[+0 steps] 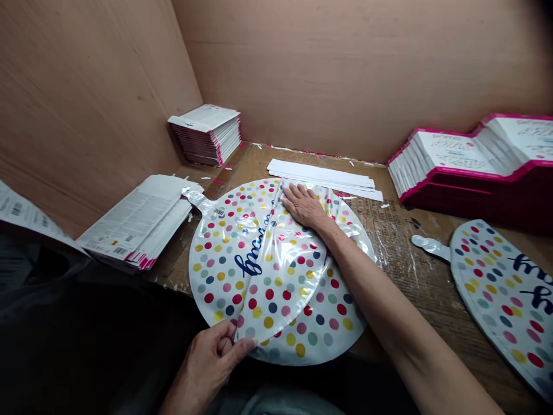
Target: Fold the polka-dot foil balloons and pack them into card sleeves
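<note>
A flat, round foil balloon [224, 248] with coloured dots and dark blue lettering lies on the work surface. Its right side is folded over toward the left as a flap [285, 288], with more dotted foil showing beneath. My left hand [211, 357] pinches the near edge of the foil balloon between thumb and fingers. Flat on the far part of the fold rests my right hand [305, 204], palm down with fingers stretched out. The balloon's tail [196, 197] points to the far left.
Printed white cards [138, 213] lie stacked at the left, and another card stack [211, 135] stands in the corner. White strips [324, 176] lie behind the balloon. Pink-edged packs [466, 155] and another dotted balloon [492, 288] are on the right. Wooden panels [345, 69] close the back and left.
</note>
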Demonstrator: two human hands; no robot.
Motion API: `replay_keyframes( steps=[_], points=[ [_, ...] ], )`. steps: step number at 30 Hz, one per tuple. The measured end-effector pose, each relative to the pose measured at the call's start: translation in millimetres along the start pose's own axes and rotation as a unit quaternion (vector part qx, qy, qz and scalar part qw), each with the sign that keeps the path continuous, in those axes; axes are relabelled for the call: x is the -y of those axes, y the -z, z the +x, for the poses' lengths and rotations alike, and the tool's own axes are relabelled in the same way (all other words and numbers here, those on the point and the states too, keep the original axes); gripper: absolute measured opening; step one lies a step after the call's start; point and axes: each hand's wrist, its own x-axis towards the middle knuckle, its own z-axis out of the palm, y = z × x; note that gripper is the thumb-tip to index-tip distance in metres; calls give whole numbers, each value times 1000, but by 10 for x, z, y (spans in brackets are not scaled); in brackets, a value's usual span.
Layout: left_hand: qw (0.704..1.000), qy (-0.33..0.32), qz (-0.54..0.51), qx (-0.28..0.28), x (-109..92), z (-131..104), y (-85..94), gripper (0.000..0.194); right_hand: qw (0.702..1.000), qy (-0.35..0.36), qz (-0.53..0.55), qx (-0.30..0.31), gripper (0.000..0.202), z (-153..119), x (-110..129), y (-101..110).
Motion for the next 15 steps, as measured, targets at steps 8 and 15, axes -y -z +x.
replay_keyframes(
  steps=[8, 15],
  points=[
    [999, -12, -29, 36, -34, -83, -42, 39, 999, 31, 6, 3, 54, 99, -86, 3],
    [996, 37, -11, -75, 20, -239, -9, 48, 999, 15, 5, -32, 53, 32, -86, -81]
  ],
)
